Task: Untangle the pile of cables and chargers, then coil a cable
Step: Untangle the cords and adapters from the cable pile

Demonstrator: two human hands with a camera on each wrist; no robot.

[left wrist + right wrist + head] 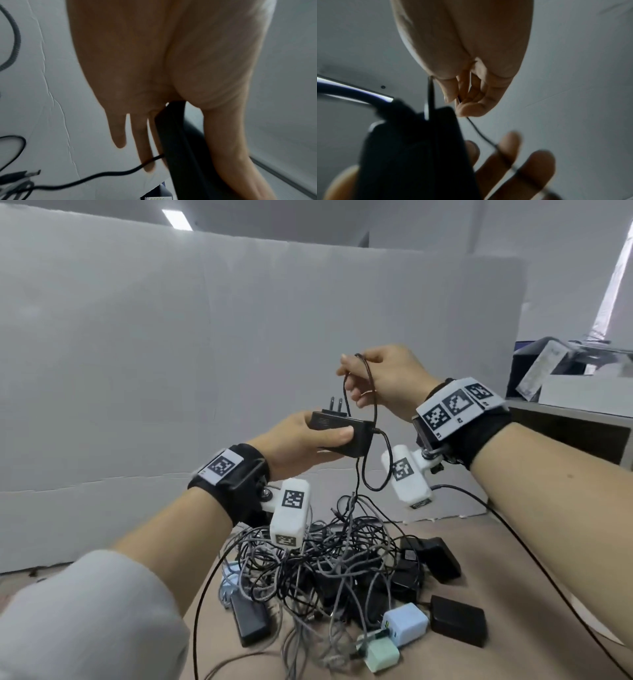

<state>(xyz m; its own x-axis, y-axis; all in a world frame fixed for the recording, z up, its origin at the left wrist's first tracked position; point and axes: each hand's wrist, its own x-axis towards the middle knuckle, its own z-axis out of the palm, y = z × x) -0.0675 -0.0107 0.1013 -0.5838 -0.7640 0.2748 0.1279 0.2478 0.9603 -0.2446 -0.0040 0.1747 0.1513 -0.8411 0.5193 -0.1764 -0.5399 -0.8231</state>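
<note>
My left hand [301, 440] grips a black charger brick [346, 433] with two plug prongs pointing up, held in the air above the pile. The brick [185, 155] sits between thumb and fingers in the left wrist view. My right hand [380, 378] is just above and right of it, pinching a loop of the brick's thin black cable [371, 392]. In the right wrist view, the cable [476, 128] runs out from the curled fingers past the brick [419, 155]. The cable hangs down in a loop to the tangled pile of cables and chargers [335, 563] on the table.
Around the pile lie black adapters [457, 623], a long black brick [250, 618], a pale blue charger [406, 623] and a mint green charger [380, 654]. A white board wall [205, 371] stands behind the brown table [513, 577]. Boxes [565, 378] sit on a shelf at the right.
</note>
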